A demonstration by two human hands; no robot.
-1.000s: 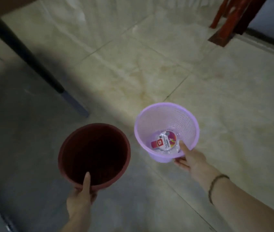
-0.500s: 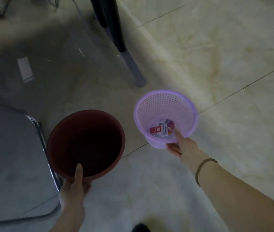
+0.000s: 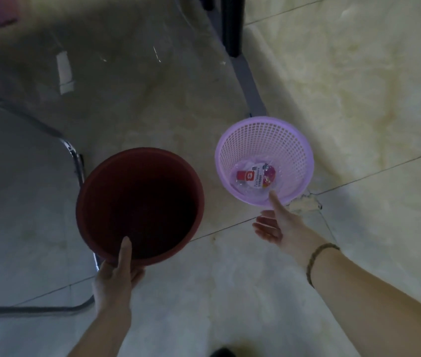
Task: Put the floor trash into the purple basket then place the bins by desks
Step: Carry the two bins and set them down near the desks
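Seen from above, over pale floor tiles [image 3: 359, 86]. At far left, a curved metal chair frame [image 3: 75, 161] in shadow. Left hand [image 3: 116, 276] clamped on near rim of dark red bin [image 3: 140, 204], thumb inside, bin held off the floor. Further right, purple basket [image 3: 264, 161] pinched at its near rim by right hand [image 3: 279, 225], thumb over the edge; crumpled plastic bottle with red label [image 3: 253, 177] lying at its bottom. Behind the basket, a dark desk leg [image 3: 232, 24].
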